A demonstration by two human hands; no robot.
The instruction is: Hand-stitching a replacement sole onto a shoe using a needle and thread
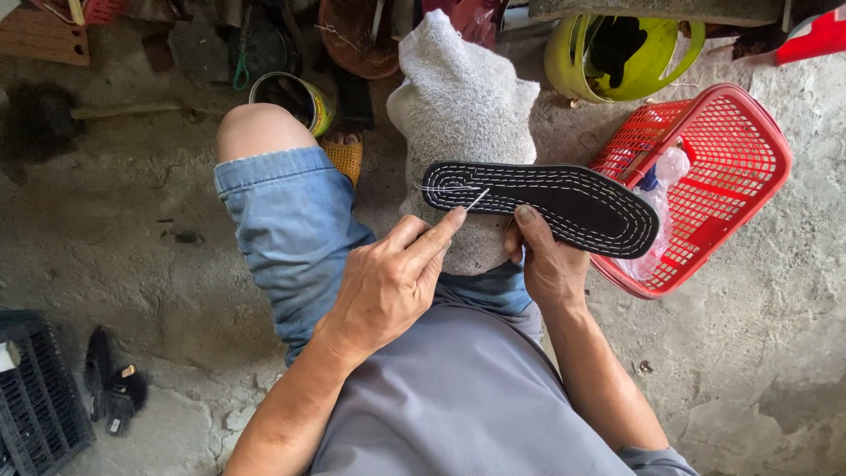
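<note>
Black sole (564, 204) is held lengthwise left-to-right by right hand (548, 264); needle (477, 200) is pinched by left hand (388, 286) fingers (441, 231) at its left end (nearer).

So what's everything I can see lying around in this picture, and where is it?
shoe sole: one, black with white stitching, held over the lap
needle: one, thin, metallic, at the sole's left end
towel: one, grey, draped over the right knee
basket: one, red plastic mesh, right, on the concrete floor
clear plastic bottles: in the basket, count unclear
helmet: one, yellow-green, top right
tin can: one, beside the left knee
crate: one, black, bottom left
brush: one, dark, wooden handle, far left
left hand: pinching the needle
right hand: holding the sole
</note>
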